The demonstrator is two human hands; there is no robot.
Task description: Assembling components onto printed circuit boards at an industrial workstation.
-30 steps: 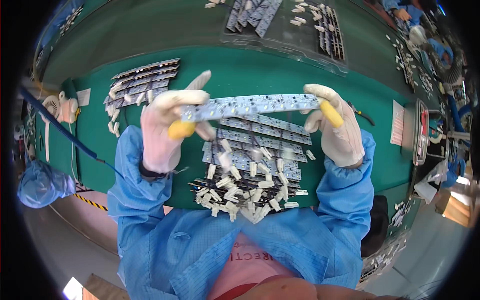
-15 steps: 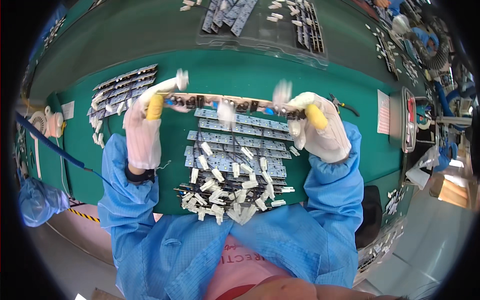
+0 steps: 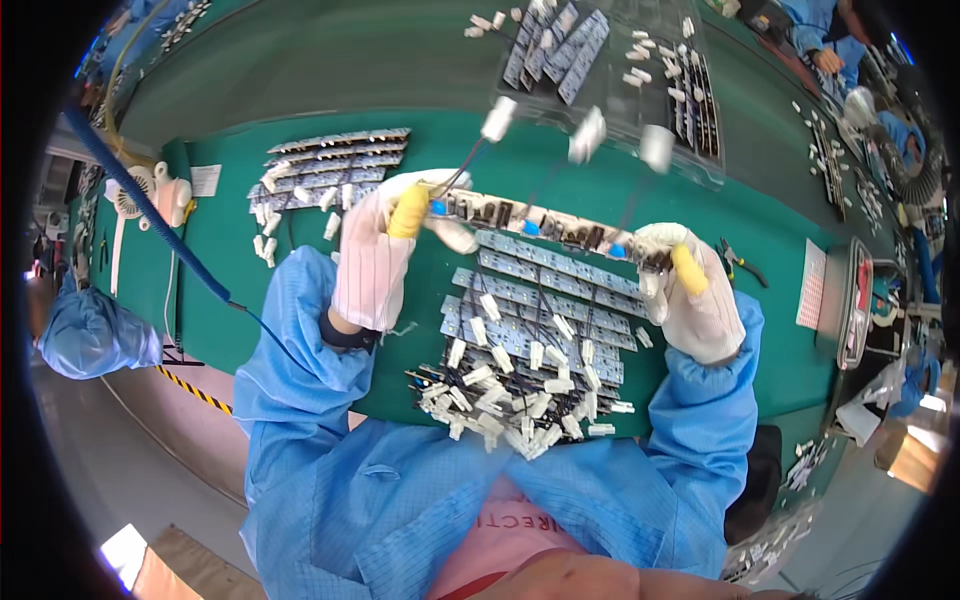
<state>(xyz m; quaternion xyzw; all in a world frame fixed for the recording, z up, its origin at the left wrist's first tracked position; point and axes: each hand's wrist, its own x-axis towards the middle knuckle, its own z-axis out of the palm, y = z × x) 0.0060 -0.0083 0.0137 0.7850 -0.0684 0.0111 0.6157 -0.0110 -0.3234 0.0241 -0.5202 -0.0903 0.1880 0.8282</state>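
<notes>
Between my two gloved hands I hold a long circuit board strip (image 3: 548, 227), its component side with blue parts facing me. My left hand (image 3: 400, 225) is closed on the strip's left end, a yellow cover on one finger. At the right end my right hand (image 3: 690, 285) grips it the same way. White connectors (image 3: 588, 135) on thin wires swing up past the strip's far side, slightly blurred. Just below it lies a stack of circuit boards (image 3: 545, 290), with a heap of white connectors (image 3: 510, 400) at the near end, close to my body.
More boards with connectors (image 3: 335, 170) lie to the left on the green mat (image 3: 440, 150). Behind stands a clear plastic tray (image 3: 640, 140) of boards. Cutting pliers (image 3: 742, 262) rest at the right, a small white fan (image 3: 150, 190) at the left. A blue coiled cord (image 3: 160, 220) hangs there.
My view has turned, so the scene sits further right. The strip is still in both hands and now slants down to the right; its connectors have flipped to the far side.
</notes>
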